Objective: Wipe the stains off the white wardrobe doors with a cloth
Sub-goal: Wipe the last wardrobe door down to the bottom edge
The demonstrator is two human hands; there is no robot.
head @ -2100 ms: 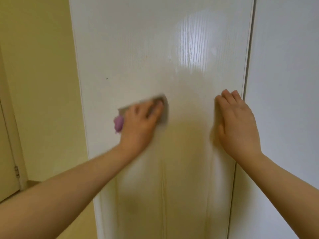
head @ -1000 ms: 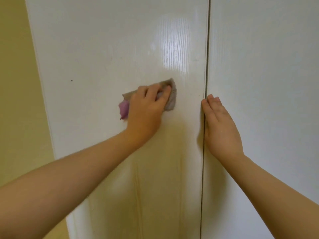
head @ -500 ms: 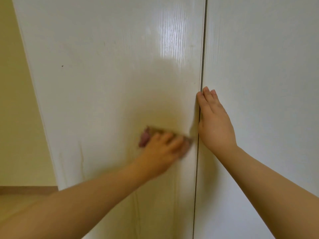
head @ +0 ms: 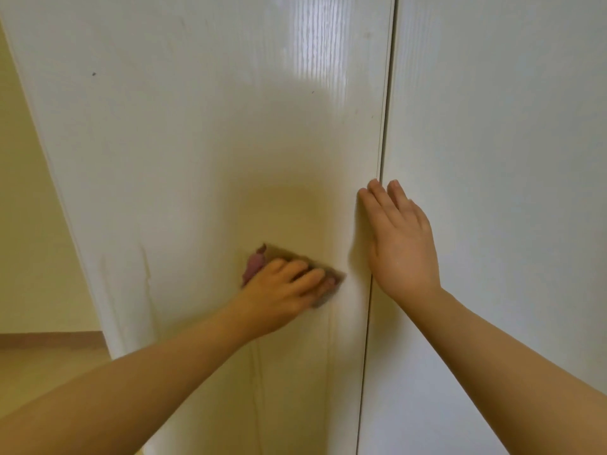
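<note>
Low in the middle of the frame, the left hand presses a grey and purple cloth against the left white wardrobe door, fingers laid over it, close to the gap between the doors. Just right of it, the right hand lies flat with straight fingers on the right door, its fingertips reaching over the gap. A dark speck sits at the upper left, and faint yellowish streaks run down below the cloth.
</note>
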